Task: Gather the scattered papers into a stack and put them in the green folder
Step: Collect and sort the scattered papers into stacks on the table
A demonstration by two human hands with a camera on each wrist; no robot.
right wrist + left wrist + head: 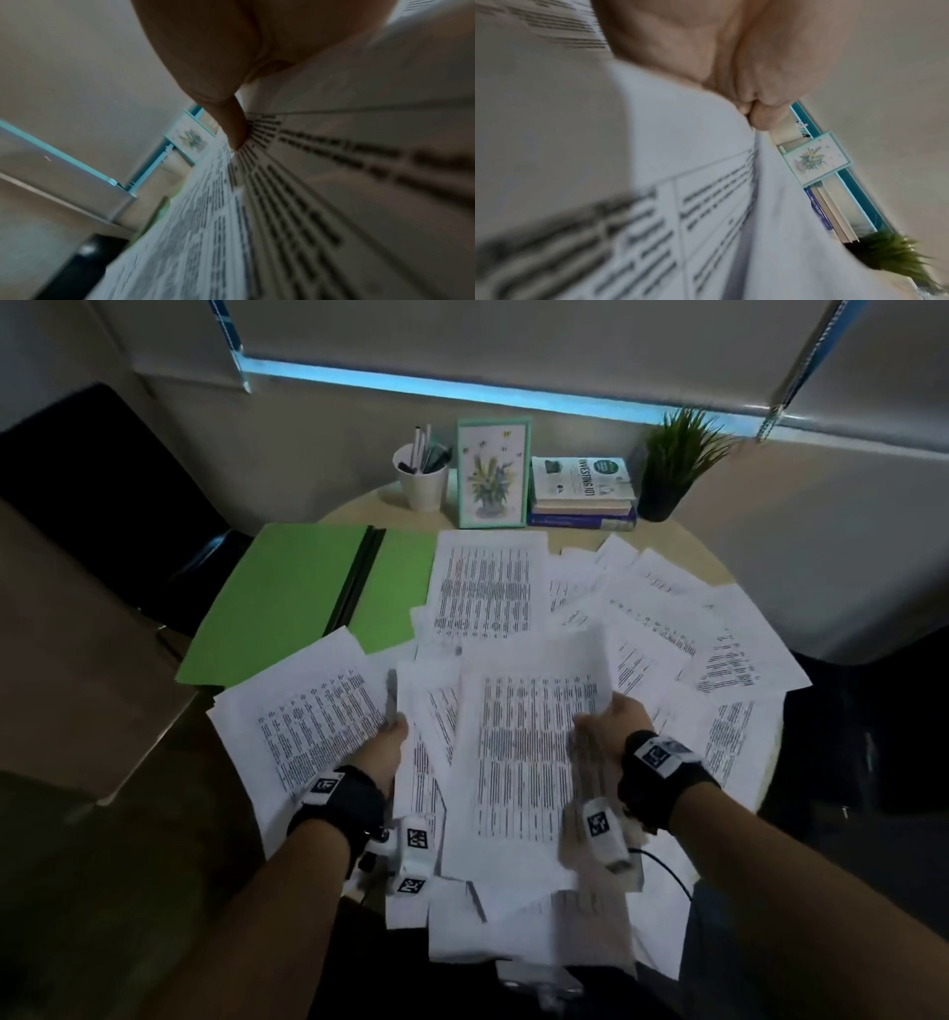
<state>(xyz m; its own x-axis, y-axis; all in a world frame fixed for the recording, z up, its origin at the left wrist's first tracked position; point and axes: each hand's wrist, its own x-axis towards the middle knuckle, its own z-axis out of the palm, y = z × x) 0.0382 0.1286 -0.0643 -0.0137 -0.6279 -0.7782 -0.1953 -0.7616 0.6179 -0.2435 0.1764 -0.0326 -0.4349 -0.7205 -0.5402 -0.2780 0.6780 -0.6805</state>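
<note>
Several printed white papers (662, 618) lie scattered and overlapping across the round table (683, 541). The green folder (287, 603) lies open at the back left, and some sheets overlap its near and right edges. My left hand (393, 737) pinches the right edge of a printed sheet (308, 726) at the front left. In the left wrist view, its fingers (752, 109) close on paper (680, 142). My right hand (608, 716) grips the right edge of a lifted sheet (529, 752) at the middle front. In the right wrist view, its thumb (231, 125) presses on that sheet (295, 182).
Along the back of the table stand a white cup of pens (423, 480), a framed flower picture (493, 472), a stack of books (583, 492) and a potted plant (672, 459). A cardboard box (67, 660) sits at the left, with a black chair (102, 480) behind it.
</note>
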